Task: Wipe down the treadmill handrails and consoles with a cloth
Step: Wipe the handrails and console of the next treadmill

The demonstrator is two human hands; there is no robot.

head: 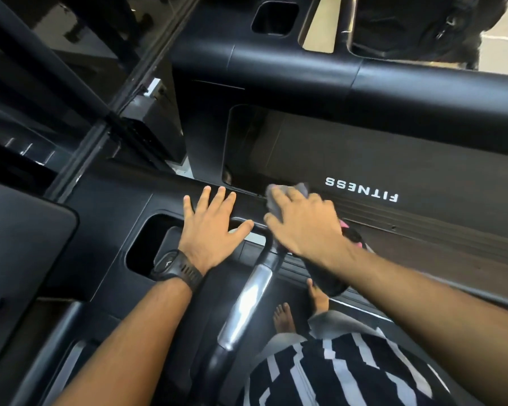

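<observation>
My left hand (pixel 210 227) lies flat with fingers spread on the black treadmill console (pixel 109 218), beside a cup-holder recess (pixel 153 244). It holds nothing and wears a black watch at the wrist. My right hand (pixel 302 224) presses a grey cloth (pixel 301 190) against the console's upper edge, just right of the left hand. A black handrail with a silver grip section (pixel 244 306) runs from under my right hand down toward my body.
The treadmill belt deck with white "FITNESS" lettering (pixel 361 190) lies to the right. A thick black crossbar (pixel 364 80) spans the top. A dark screen panel (pixel 21 238) sits at the left. My bare feet (pixel 285 317) stand below on the belt.
</observation>
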